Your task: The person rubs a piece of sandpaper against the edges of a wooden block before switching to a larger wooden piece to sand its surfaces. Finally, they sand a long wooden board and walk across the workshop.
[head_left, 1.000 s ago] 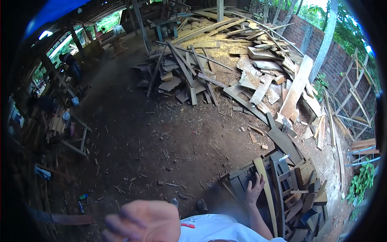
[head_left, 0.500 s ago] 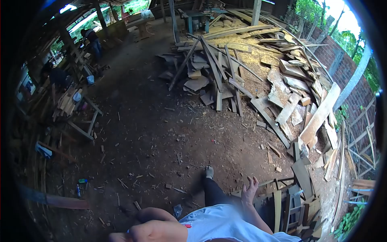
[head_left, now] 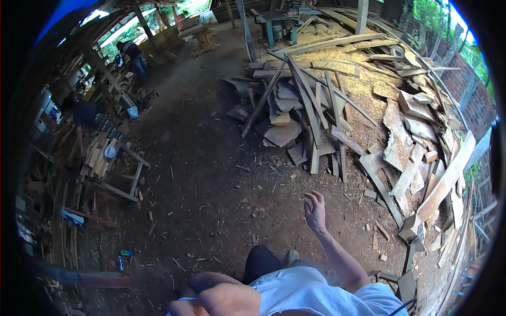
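Observation:
My right hand is stretched out in front of me over the dirt floor. Its fingers are apart and loosely bent, with nothing visible in them, and it touches nothing. On my left side, the bent left arm shows close to the camera at the bottom edge; the fingers of that hand cannot be made out. Between the arms lies my white shirt. Nearest beyond the right hand is a heap of scrap boards.
A long pale plank leans on the heap at right. A wooden trestle holding cut pieces stands left, near a co-worker; another person bends farther back. A blue machine table stands at the back. Wood chips litter the floor.
My right hand has moved forward and slightly left, away from the wooden frames at lower right. The view has shifted, and the left arm sits farther right in it.

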### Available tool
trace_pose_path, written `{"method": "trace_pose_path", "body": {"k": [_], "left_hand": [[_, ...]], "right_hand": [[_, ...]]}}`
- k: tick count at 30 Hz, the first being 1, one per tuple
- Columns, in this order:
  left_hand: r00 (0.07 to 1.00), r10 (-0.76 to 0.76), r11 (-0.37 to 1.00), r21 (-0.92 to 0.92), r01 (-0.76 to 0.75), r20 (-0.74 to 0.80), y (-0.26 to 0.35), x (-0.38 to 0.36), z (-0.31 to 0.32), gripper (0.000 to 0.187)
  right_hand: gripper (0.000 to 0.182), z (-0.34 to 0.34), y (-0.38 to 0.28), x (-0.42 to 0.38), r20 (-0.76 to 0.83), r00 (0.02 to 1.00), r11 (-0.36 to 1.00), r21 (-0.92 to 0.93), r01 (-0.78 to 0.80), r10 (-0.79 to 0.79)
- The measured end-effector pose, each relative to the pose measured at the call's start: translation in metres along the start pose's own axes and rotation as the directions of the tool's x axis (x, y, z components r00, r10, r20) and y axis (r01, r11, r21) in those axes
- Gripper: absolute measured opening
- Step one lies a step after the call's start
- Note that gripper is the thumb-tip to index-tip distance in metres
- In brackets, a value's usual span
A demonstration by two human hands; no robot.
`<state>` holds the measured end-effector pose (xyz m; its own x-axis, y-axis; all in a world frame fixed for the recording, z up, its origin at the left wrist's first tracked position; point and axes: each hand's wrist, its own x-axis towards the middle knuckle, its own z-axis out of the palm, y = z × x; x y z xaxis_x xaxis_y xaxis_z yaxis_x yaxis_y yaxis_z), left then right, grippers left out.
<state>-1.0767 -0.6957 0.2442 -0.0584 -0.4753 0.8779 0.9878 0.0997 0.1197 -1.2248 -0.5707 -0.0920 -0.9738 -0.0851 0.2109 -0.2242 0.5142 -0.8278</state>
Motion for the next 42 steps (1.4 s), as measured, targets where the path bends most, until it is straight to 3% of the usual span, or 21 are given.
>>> {"method": "trace_pose_path", "body": {"k": [1, 2, 3, 4, 5, 6, 8, 9, 11, 14, 19, 21, 22, 24, 26, 27, 30, 34, 36, 40, 42], "left_hand": [[0.916, 0.221, 0.973, 0.018, -0.228, -0.335, -0.036, 0.004, 0.015, 0.02], [0.679, 0.403, 0.895, 0.108, -0.433, -0.614, -0.063, 0.009, 0.017, 0.021], [0.677, 0.415, 0.89, 0.118, -0.44, -0.609, -0.072, 0.013, -0.004, 0.021], [0.914, 0.235, 0.971, 0.117, -0.208, -0.331, -0.073, 0.015, -0.034, 0.022], [0.999, -0.027, 0.981, 0.193, 0.033, -0.033, -0.08, 0.019, -0.06, 0.023], [0.999, -0.029, 0.979, 0.201, 0.036, -0.039, -0.097, 0.026, -0.08, 0.023], [0.993, 0.11, 0.981, 0.154, -0.117, 0.052, -0.136, 0.045, -0.114, 0.026], [0.992, 0.116, 0.983, 0.139, -0.122, 0.049, -0.16, 0.056, -0.125, 0.026], [0.95, 0.306, 0.95, -0.045, -0.309, -0.055, -0.21, 0.082, -0.147, 0.029], [0.907, 0.416, 0.907, -0.047, -0.419, -0.06, -0.281, 0.138, -0.17, 0.032], [0.965, 0.235, 0.96, -0.125, -0.249, -0.116, -0.361, 0.184, -0.22, 0.034], [0.918, 0.379, 0.924, 0.107, -0.368, -0.115, -0.399, 0.196, -0.249, 0.031], [0.926, 0.364, 0.929, 0.116, -0.352, -0.104, -0.415, 0.202, -0.267, 0.031], [0.998, 0.054, 0.997, 0.051, -0.056, 0.034, -0.444, 0.213, -0.306, 0.023], [0.998, 0.022, 0.999, 0.031, -0.024, 0.057, -0.487, 0.226, -0.334, 0.019], [0.998, -0.006, 1.0, -0.017, 0.007, 0.069, -0.512, 0.236, -0.345, 0.016], [0.997, -0.061, 0.998, 0.001, 0.061, 0.051, -0.592, 0.269, -0.369, 0.014], [0.994, -0.049, 0.996, 0.073, 0.042, 0.098, -0.678, 0.307, -0.421, 0.014], [0.983, -0.107, 0.96, 0.272, 0.063, 0.152, -0.713, 0.323, -0.446, 0.009], [0.991, -0.091, 0.976, 0.209, 0.069, 0.099, -0.801, 0.355, -0.48, 0.02], [0.996, 0.075, 0.965, 0.247, -0.085, 0.052, -0.85, 0.37, -0.51, 0.036]], "right_hand": [[0.03, 0.015, -0.001, 0.019, 0.017, 1.0, 1.0, 0.016, 0.022, -0.023], [0.03, 0.029, -0.003, 0.034, 0.029, 0.999, 0.999, 0.022, 0.029, -0.03], [0.03, 0.043, -0.004, 0.049, 0.075, 0.996, 0.999, -0.008, 0.041, -0.04], [0.03, 0.057, -0.003, 0.064, 0.119, 0.992, 0.998, -0.042, 0.054, -0.049], [0.03, 0.072, 0.0, 0.077, 0.127, 0.99, 0.997, -0.042, 0.059, -0.053], [0.03, 0.087, 0.006, 0.089, 0.151, 0.987, 0.997, -0.06, 0.058, -0.048], [0.031, 0.111, 0.012, 0.112, 0.171, 0.984, 0.995, -0.085, 0.06, -0.045], [0.03, 0.12, 0.014, 0.126, 0.177, 0.984, 0.995, -0.102, 0.018, 0.0], [0.027, 0.138, 0.013, 0.161, 0.155, 0.985, 0.987, -0.154, -0.049, 0.073], [0.024, 0.174, 0.023, 0.213, 0.134, 0.973, 0.972, -0.169, -0.163, 0.187], [0.023, 0.229, -0.02, 0.305, 0.097, 0.986, 0.981, -0.151, -0.12, 0.136], [0.024, 0.257, -0.028, 0.34, 0.107, 0.988, 0.979, -0.183, -0.092, 0.112], [0.024, 0.275, -0.031, 0.358, 0.118, 0.989, 0.978, -0.202, -0.06, 0.085], [0.022, 0.311, -0.032, 0.391, 0.151, 0.98, 0.968, -0.236, -0.089, 0.126], [0.021, 0.354, -0.03, 0.431, 0.199, 0.956, 0.97, -0.156, -0.188, 0.217], [0.02, 0.374, -0.031, 0.454, 0.216, 0.964, 0.979, -0.167, -0.119, 0.154], [0.02, 0.436, -0.048, 0.539, 0.281, 0.941, 0.976, -0.155, -0.15, 0.189], [0.019, 0.515, -0.096, 0.662, 0.26, 0.966, 0.998, -0.059, 0.005, 0.011], [0.02, 0.549, -0.133, 0.716, 0.311, 0.948, 0.998, 0.01, -0.068, 0.062], [0.022, 0.625, -0.173, 0.798, 0.37, 0.928, 0.999, 0.03, 0.034, -0.043], [0.022, 0.662, -0.178, 0.833, 0.411, 0.898, 0.978, -0.062, 0.199, -0.157]]}}
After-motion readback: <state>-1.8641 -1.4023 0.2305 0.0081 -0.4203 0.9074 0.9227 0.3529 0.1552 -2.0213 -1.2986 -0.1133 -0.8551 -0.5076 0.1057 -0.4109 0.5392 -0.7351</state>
